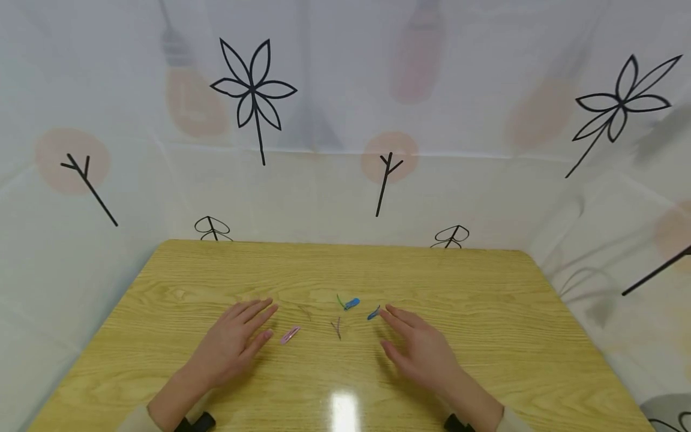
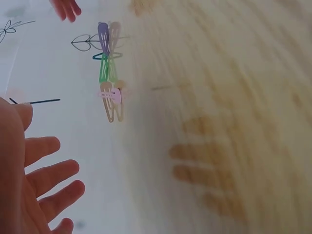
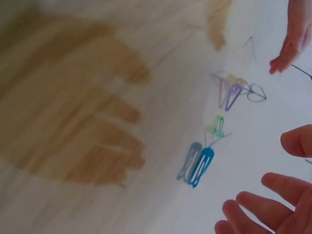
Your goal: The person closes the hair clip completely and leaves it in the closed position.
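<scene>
Pink, long, thin hair clip (image 1: pixel 290 335) lies flat on the shiny yellow wood surface (image 1: pixel 475 288), just right of the left hand (image 1: pixel 232 345). A narrow blue hair clip (image 1: pixel 373 313) lies by the fingertips of the right hand (image 1: pixel 423 351). A thin purple hair clip (image 1: pixel 337 328) lies between the hands. Both hands have their fingers spread loosely and hold nothing. Clips this flat probably need only fingertips and thumb, a soft touch, and no bumping the others.
</scene>
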A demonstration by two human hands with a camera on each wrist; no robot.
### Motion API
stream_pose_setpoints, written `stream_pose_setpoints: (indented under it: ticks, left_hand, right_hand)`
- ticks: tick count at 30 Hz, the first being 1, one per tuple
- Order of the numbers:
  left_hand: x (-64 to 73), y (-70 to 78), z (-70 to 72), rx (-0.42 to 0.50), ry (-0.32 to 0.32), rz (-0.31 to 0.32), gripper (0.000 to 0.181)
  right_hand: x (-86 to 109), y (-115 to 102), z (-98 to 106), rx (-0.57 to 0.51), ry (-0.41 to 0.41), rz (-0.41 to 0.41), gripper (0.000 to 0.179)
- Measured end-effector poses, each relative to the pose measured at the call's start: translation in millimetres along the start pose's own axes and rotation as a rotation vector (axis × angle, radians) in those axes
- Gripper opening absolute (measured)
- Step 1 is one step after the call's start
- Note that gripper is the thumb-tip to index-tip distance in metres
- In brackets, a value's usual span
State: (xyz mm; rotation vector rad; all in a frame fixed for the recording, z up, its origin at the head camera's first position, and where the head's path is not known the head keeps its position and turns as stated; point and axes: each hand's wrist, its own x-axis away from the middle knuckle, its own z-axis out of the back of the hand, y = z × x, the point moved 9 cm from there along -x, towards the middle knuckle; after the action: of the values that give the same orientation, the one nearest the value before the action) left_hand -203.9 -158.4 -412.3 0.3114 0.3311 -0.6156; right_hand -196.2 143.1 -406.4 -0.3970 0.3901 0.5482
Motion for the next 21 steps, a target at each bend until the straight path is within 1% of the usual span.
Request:
stream_pose_setpoints:
  ticks: [2, 4, 10, 12, 15, 17, 21]
  left_hand:
    - [0.4, -1.1, -0.8, 0.031, 0.008, 0.016, 0.046]
    - [1.2, -3.2, -2.8, 0.066, 0.004, 0.046, 0.045]
    - [4.9, -11.8, -12.4, 0.206, -0.034, 0.198, 0.039]
    - [5.5, -13.0, -14.7, 0.250, -0.033, 0.233, 0.037]
    - [5.1, -13.2, -17.7, 0.305, -0.027, 0.260, 0.034]
    - [4.1, -13.4, -20.0, 0.334, -0.027, 0.273, 0.033]
    - [0.6, -14.5, -25.5, 0.388, -0.039, 0.291, 0.030]
  right_hand:
    - [-2.0, -1.1, -4.2, -0.052, -0.003, -0.020, 0.052]
    - [-4.1, -2.8, -9.3, -0.112, -0.019, -0.043, 0.050]
    - [-12.1, -12.8, -23.7, -0.358, -0.081, -0.110, 0.043]
    - [-14.9, -17.0, -28.2, -0.411, -0.095, -0.124, 0.041]
    - [-19.0, -22.5, -36.6, -0.487, -0.126, -0.154, 0.039]
    - [-22.3, -27.1, -42.7, -0.529, -0.150, -0.160, 0.038]
    - [-30.1, -35.8, -55.0, -0.624, -0.203, -0.181, 0.037]
